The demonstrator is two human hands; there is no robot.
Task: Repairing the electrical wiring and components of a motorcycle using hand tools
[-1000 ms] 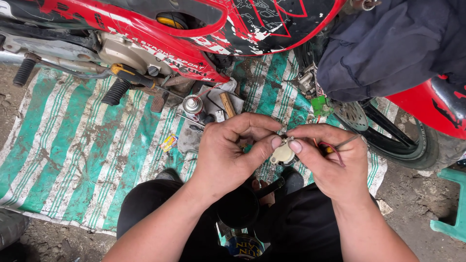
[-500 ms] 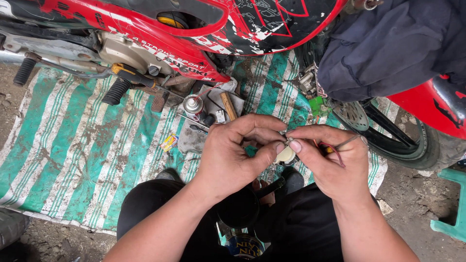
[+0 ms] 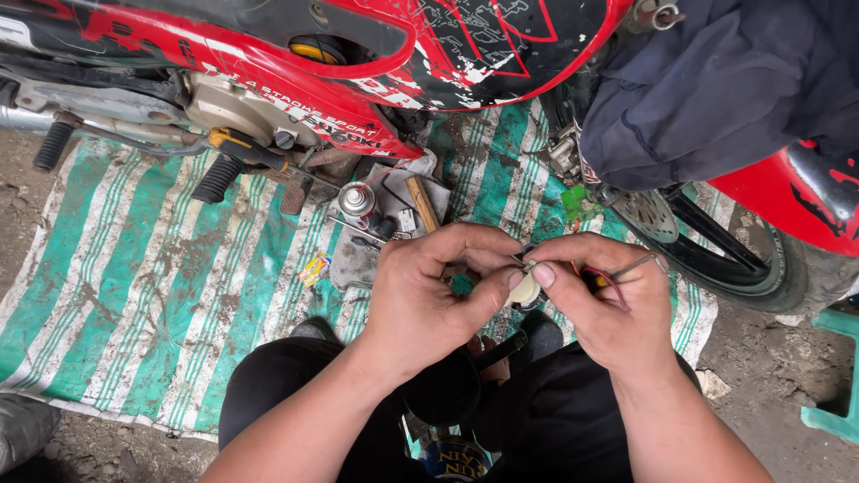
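Hands pinch a small round part beside the red motorcycle

Head view: your left hand (image 3: 425,300) and right hand (image 3: 608,309) meet in front of your knees, fingertips together over a small pale round part (image 3: 523,291). Your left fingers are curled closed, thumb pressed up against the part's underside, so it sits steady between both hands and well above the ground. Your right fingers are closed too, forefinger and thumb pinching at the part's top edge, where a thin metal piece (image 3: 522,263) shows; a thin red wire (image 3: 610,279) loops over that hand, and a slim metal tool (image 3: 637,264) seems tucked under its fingers, though you cannot tell exactly how it is held. Something small and green (image 3: 461,284) shows in the left palm.

Beneath you a green-and-white striped mat (image 3: 134,295) keeps loose bits off the dirt. A spray can (image 3: 356,200), a wooden-handled tool (image 3: 422,202) and small fittings lie near your left hand, within easy reach. The red motorcycle (image 3: 358,54) stands just beyond, with a dark cloth (image 3: 734,80) draped at the right.
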